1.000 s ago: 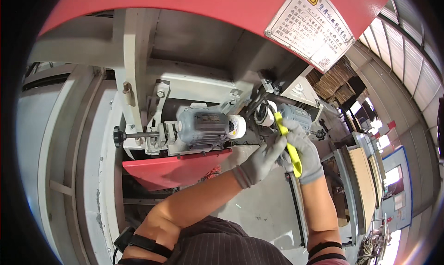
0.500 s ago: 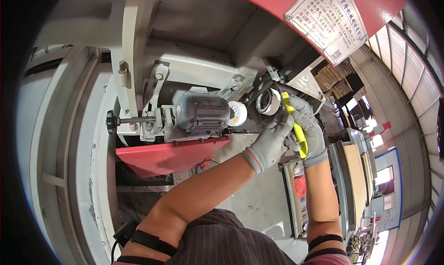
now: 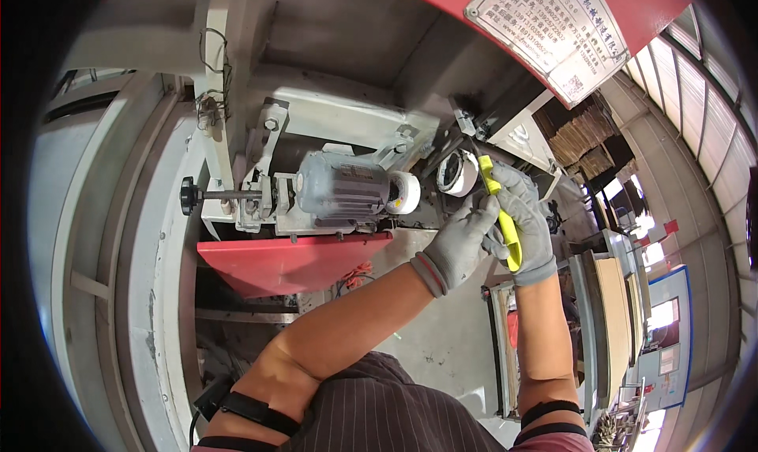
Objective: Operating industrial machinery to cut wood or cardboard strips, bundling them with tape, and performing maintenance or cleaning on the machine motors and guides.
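Both my hands wear grey gloves and meet in front of the machine. My right hand point(image 3: 523, 219) is closed round a long, bright yellow-green tool point(image 3: 509, 229) with a slightly wider upper end; its exact kind is not clear. Pressed close against it, my left hand point(image 3: 464, 243) has its fingers drawn together, and whatever they pinch is hidden between the hands. Just beyond the tool's upper end sits a white ring-shaped part point(image 3: 458, 173) with a dark inside. To the left, a grey ribbed electric motor point(image 3: 343, 185) carries a white round piece point(image 3: 404, 193) at its right end.
A black knob point(image 3: 188, 196) on a threaded rod stands left of the motor. Below the motor juts a red panel point(image 3: 296, 262). A red cover with a printed plate point(image 3: 553, 30) overhangs at upper right. Stacked boards point(image 3: 612, 318) stand on the right.
The view has shifted slightly, so the machine and the background sit a little differently. Both hands keep nearly the same pose round the yellow-green tool.
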{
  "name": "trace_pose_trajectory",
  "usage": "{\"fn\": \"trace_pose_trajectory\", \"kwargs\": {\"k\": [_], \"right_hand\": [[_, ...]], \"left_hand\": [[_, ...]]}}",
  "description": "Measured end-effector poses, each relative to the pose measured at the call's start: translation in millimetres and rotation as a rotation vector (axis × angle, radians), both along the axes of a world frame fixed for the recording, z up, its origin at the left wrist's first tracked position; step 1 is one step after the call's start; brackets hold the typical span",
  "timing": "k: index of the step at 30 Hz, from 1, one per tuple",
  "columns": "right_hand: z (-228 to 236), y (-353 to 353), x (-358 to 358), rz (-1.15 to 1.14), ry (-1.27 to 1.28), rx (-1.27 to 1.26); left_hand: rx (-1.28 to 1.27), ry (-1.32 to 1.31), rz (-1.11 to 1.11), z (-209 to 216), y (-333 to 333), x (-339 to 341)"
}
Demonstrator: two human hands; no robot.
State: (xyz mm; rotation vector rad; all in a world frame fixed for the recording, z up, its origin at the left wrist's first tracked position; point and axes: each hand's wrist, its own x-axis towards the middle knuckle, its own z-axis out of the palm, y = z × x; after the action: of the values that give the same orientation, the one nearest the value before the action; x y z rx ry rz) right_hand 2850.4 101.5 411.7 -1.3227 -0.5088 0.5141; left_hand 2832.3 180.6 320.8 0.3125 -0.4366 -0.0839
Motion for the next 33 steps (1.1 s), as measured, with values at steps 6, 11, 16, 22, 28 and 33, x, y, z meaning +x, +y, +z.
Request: {"fn": "trace_pose_trajectory", "kwargs": {"k": [6,11,16,22,28,33], "right_hand": [[-4.0,-0.8,0.1,-0.029,-0.027,-0.020],[-7.1,-2.1,-3.5,-0.019,0.024,0.009],[-4.2,1.1,-4.5,-0.018,-0.001,-0.001],[-10.9,-3.8,-8.4,-0.099,-0.026,-0.116],[-6.2,-0.5,-10.7,-0.018,-0.027,0.001],[-9.5,-0.9,-6.6,-0.068,-0.077,-0.062]], "left_hand": [[0.010,-0.064,0.018,-6.0,-0.3,2.0],[-0.023,-0.070,-0.011,-7.6,-0.3,-1.2],[-0.029,-0.097,-0.004,-4.6,3.5,-2.6],[-0.028,-0.050,0.060,-3.5,-2.7,-8.1],[-0.025,-0.107,-0.018,-6.4,2.0,-2.2],[-0.010,-0.040,0.049,-13.7,-1.1,-3.7]]}}
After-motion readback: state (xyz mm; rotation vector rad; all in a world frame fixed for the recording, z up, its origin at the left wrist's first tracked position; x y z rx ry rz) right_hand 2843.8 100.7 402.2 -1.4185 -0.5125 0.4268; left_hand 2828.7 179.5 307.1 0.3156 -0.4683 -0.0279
